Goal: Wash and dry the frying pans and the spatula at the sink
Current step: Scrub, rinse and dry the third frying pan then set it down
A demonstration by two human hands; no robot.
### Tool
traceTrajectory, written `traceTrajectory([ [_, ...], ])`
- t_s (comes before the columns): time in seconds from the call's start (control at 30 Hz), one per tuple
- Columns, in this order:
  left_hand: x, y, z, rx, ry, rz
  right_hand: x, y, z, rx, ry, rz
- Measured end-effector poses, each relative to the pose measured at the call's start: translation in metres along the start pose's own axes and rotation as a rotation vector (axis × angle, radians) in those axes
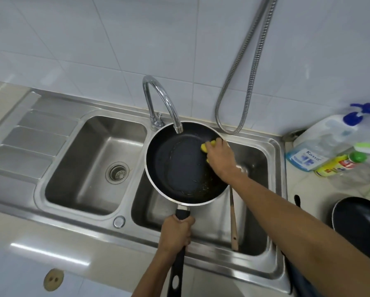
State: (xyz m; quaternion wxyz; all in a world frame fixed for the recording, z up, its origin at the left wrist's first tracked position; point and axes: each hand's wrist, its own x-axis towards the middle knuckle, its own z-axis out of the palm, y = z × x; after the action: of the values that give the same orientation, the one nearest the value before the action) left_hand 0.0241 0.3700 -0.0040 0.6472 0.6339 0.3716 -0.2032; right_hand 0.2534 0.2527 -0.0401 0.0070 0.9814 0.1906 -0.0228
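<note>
The left hand has its fingers wrapped tight round the long handle of the black non-stick frying pan with a silver rim. The pan is held over the right basin of the double stainless-steel sink, its far lip tucked under the curved chrome tap. Its long axis runs from the counter's near edge towards the tiled wall: handle back at the person, bowl forward, inside facing up.

The right hand is down on the yellow sponge at the pan's far right wall, fingers bunched and curled over it. Brownish specks cling to the near right of the pan floor, so the scrub probably wants firm circles carried down there, with the left grip steady to stop the pan swinging.

The wooden spatula lies in the right basin, handle towards the near rim. A second black frying pan waits at the counter's right edge. Washing looks early; no drying yet.
</note>
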Motion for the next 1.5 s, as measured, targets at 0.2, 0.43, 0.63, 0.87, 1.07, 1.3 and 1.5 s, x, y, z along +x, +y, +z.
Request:
traceTrajectory([
  [0.2,0.008,-0.003,0.004,0.046,-0.004,-0.045,-0.086,-0.010,0.004,0.125,-0.245,0.004],
  [0.43,0.006,-0.012,0.008,0.051,0.006,-0.098,-0.095,0.025,0.014,0.268,-0.024,0.200],
  [0.63,-0.001,-0.018,0.005,0.044,0.018,-0.107,-0.022,0.050,0.015,0.386,0.008,0.340],
  [0.87,0.000,-0.011,-0.005,0.069,0.072,-0.093,0.028,-0.004,-0.007,0.303,0.012,0.128],
  [1.07,0.000,0.000,0.003,0.130,0.026,-0.064,-0.002,-0.093,-0.007,0.268,-0.084,-0.227],
  [1.3,0.001,0.004,0.014,0.106,-0.039,-0.077,-0.042,-0.099,-0.008,0.157,-0.166,-0.387],
  [1.5,-0.001,-0.001,0.013,0.106,-0.081,-0.075,-0.015,-0.058,0.010,0.072,-0.017,-0.314],
])
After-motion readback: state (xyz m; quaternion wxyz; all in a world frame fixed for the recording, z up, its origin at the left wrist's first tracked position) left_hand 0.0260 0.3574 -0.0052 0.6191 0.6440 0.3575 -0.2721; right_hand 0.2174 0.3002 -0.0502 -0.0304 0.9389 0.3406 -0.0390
